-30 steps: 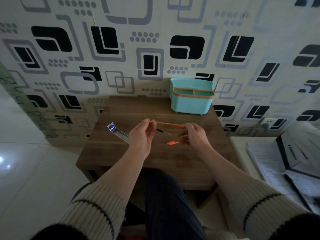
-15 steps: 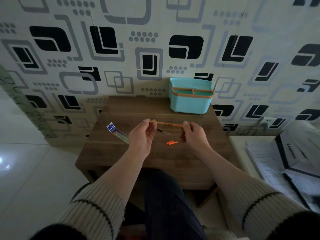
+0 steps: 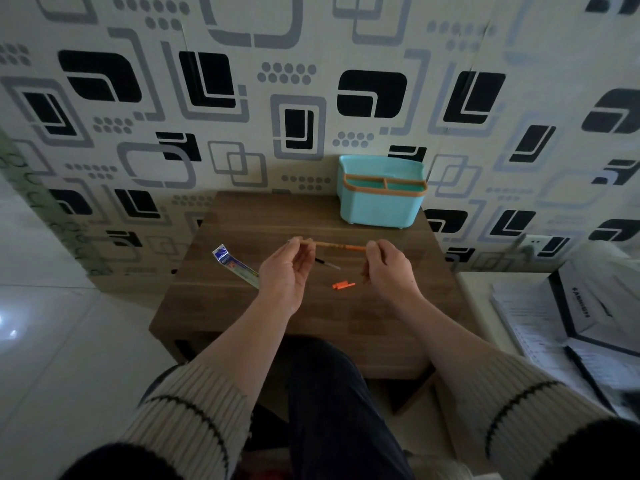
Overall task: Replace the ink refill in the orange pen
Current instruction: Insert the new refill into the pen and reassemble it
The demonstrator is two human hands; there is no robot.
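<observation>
The orange pen barrel (image 3: 341, 245) is held level above the brown table (image 3: 311, 323). My left hand (image 3: 285, 273) pinches its left end, where a thin dark tip sticks out past the fingers. My right hand (image 3: 388, 270) pinches its right end. Below the barrel a thin refill (image 3: 327, 264) with a black end lies on the table, partly hidden by my left hand. A small orange cap (image 3: 343, 285) lies between my hands. A blue and clear refill packet (image 3: 235, 265) lies to the left of my left hand.
A turquoise desk organiser (image 3: 381, 195) with an orange rim stands at the table's back right, against the patterned wall. Papers and a black-edged box (image 3: 581, 306) lie on a surface to the right. White tiled floor (image 3: 52, 341) is on the left.
My right hand has slid a little left along the barrel and closer to the left hand. The cap, refill and packet have not moved.
</observation>
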